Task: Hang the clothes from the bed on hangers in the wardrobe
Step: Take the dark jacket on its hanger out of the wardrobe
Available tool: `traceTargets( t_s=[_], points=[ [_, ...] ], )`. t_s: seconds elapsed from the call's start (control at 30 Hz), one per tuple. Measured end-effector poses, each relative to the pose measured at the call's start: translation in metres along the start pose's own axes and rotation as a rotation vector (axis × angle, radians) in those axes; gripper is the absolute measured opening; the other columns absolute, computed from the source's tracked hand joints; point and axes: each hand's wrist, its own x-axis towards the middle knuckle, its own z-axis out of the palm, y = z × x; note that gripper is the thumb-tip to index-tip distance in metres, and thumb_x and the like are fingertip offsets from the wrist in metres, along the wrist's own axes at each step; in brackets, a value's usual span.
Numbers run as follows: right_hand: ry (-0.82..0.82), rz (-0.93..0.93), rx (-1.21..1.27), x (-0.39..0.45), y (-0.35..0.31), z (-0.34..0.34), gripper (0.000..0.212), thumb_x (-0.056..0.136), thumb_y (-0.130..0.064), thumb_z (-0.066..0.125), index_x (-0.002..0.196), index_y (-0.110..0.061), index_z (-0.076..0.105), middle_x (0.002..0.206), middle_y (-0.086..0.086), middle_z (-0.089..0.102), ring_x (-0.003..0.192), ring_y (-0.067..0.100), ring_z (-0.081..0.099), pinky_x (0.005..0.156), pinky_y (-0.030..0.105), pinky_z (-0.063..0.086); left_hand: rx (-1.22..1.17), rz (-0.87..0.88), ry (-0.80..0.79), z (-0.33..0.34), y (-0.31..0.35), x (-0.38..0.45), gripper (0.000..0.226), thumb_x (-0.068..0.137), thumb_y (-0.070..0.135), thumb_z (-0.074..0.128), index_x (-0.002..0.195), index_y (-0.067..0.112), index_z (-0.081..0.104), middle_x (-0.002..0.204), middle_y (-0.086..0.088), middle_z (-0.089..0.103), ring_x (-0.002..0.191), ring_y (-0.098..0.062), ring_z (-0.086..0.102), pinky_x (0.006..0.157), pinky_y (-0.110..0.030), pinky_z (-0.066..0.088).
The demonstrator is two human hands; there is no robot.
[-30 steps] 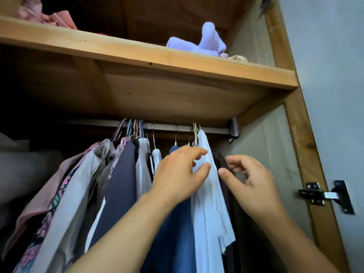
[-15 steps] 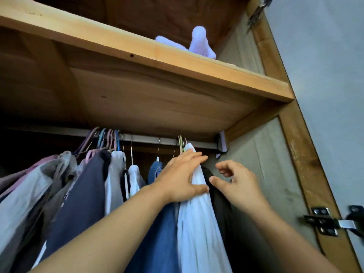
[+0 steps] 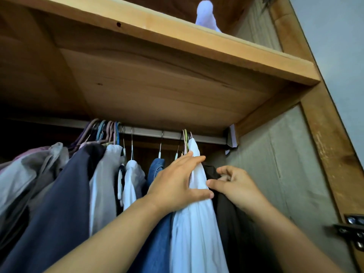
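Observation:
Inside the wardrobe a metal rail [image 3: 206, 136] carries several hung garments. My left hand [image 3: 177, 184] lies flat against the shoulder of a white shirt [image 3: 197, 223], fingers straight, thumb under its edge. My right hand [image 3: 236, 186] is just to the right, fingers curled over a dark brown garment [image 3: 226, 213] beside the white shirt; whether it pinches the cloth is unclear. A denim garment [image 3: 157, 166] hangs left of the white shirt. Pale green and pink hanger hooks [image 3: 185, 138] sit on the rail above the white shirt.
A wooden shelf [image 3: 177, 42] spans the wardrobe above the rail, with a lilac soft item [image 3: 206, 14] on top. Navy [image 3: 65, 194], grey and white clothes crowd the left. The wardrobe's side wall [image 3: 285, 164] and a door hinge [image 3: 352, 231] are at the right.
The view has tilted up and closer to the rail. My left hand has flattened onto the white shirt and my right hand has moved in onto the dark garment.

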Motion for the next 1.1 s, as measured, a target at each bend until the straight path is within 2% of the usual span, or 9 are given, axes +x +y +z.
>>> traceTargets(
  t_s=[0.1,0.2,0.23,0.3,0.37,0.5,0.73,0.97,1.1],
  points=[
    [0.034,0.025,-0.064,0.004,0.004,0.0,0.044,0.081,-0.009,0.068,0.122,-0.01,0.053,0.084,0.01,0.066,0.085,0.024,0.063,0.082,0.035,0.051,-0.003,0.021,0.011,0.008,-0.006,-0.001,0.083,0.067,0.057,0.074,0.138,0.044,0.034,0.152,0.02,0.022,0.137,0.01,0.01,0.112,-0.035,0.027],
    [0.142,-0.038,-0.286,0.005,0.007,0.001,0.036,0.087,-0.011,0.057,0.122,-0.012,0.051,0.091,0.014,0.065,0.092,0.032,0.061,0.08,0.038,0.05,-0.001,0.05,0.008,0.014,-0.011,-0.001,0.077,0.067,0.059,0.073,0.134,0.041,0.041,0.144,0.027,0.033,0.136,0.015,0.008,0.11,-0.038,0.03],
    [0.181,-0.043,-0.378,0.003,0.006,0.001,0.027,0.089,-0.013,0.054,0.116,-0.011,0.054,0.093,0.014,0.064,0.096,0.033,0.059,0.08,0.037,0.049,0.004,0.055,0.006,0.016,-0.011,0.0,0.075,0.067,0.058,0.073,0.133,0.039,0.043,0.142,0.028,0.035,0.136,0.015,0.008,0.111,-0.038,0.03],
    [0.229,-0.041,-0.483,0.0,0.004,0.0,0.011,0.091,-0.019,0.052,0.085,-0.011,0.059,0.086,0.011,0.061,0.093,0.033,0.058,0.075,0.033,0.048,0.017,0.064,0.008,0.018,-0.011,0.0,0.071,0.068,0.058,0.072,0.131,0.038,0.045,0.142,0.029,0.034,0.135,0.016,0.006,0.112,-0.035,0.028],
    [0.276,-0.038,-0.554,-0.003,0.001,0.0,0.033,0.092,-0.026,0.053,0.062,-0.015,0.043,0.074,0.006,0.054,0.086,0.032,0.058,0.067,0.029,0.04,0.031,0.07,0.012,0.019,-0.011,0.0,0.066,0.069,0.058,0.071,0.127,0.038,0.048,0.142,0.028,0.034,0.135,0.016,0.006,0.111,-0.032,0.027],
    [0.348,-0.088,-0.676,-0.005,0.002,0.002,0.024,0.095,-0.032,0.046,0.077,-0.016,0.043,0.09,0.009,0.062,0.096,0.034,0.056,0.067,0.03,0.032,0.059,0.09,0.028,0.014,-0.014,-0.003,0.061,0.069,0.06,0.07,0.122,0.036,0.05,0.142,0.027,0.035,0.136,0.015,0.006,0.11,-0.028,0.027],
    [0.457,-0.133,-0.722,0.002,0.004,-0.013,0.021,0.093,-0.029,0.05,0.086,-0.01,0.057,0.093,0.018,0.066,0.094,0.038,0.058,0.069,0.035,0.041,0.116,0.124,0.079,0.006,-0.02,-0.01,0.06,0.07,0.063,0.066,0.122,0.037,0.048,0.142,0.028,0.036,0.137,0.013,0.006,0.107,-0.022,0.025],
    [0.517,-0.181,-0.77,0.001,-0.009,-0.022,0.018,0.09,-0.026,0.053,0.086,-0.009,0.06,0.09,0.022,0.066,0.092,0.041,0.058,0.07,0.038,0.044,0.118,0.152,0.111,-0.001,-0.024,-0.012,0.067,0.073,0.062,0.064,0.131,0.036,0.042,0.142,0.022,0.037,0.139,0.006,0.011,0.105,-0.019,0.019],
    [0.507,-0.192,-0.771,0.004,-0.025,-0.015,0.017,0.092,-0.025,0.051,0.08,-0.012,0.052,0.095,0.022,0.065,0.096,0.041,0.057,0.072,0.038,0.043,0.119,0.218,0.144,-0.006,-0.026,-0.015,0.068,0.075,0.06,0.064,0.134,0.033,0.041,0.14,0.019,0.04,0.139,0.0,0.018,0.104,-0.016,0.017]
  ],
)
